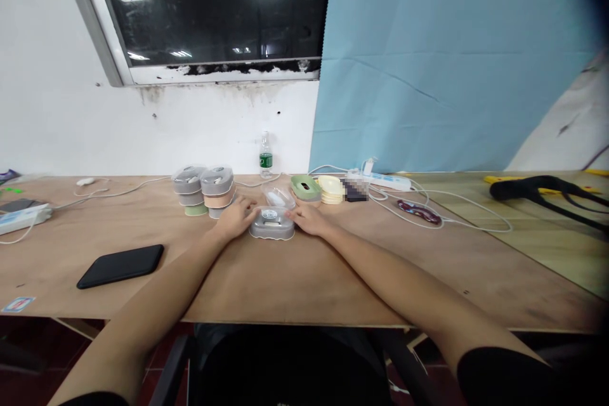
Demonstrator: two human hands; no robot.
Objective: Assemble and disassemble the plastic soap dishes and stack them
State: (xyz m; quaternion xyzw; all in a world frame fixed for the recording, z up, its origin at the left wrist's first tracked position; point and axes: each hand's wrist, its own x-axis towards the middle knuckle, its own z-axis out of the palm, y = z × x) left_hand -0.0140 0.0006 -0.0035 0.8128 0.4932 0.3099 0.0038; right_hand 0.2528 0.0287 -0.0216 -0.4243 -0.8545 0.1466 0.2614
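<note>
A small grey plastic box (272, 233) with a clear lid and a round sticker on top sits on the table in front of me. My left hand (236, 218) touches its left side, with the fingers curved around the far corner. On the right side, my right hand (308, 218) has its fingertips against the box, so it is held between both hands. Just behind it lies a clear plastic piece (280, 195). Next to that is a green box part (305, 188) with an oval opening, then a stack of cream-coloured box parts (332, 190).
Left of my hands stand two stacks of lidded boxes (187, 181). A black phone (120, 265) lies near the left front. Against the wall are a plastic bottle (265, 157) and a white power strip (389, 181) with cables. A patterned case (419, 212) lies farther right.
</note>
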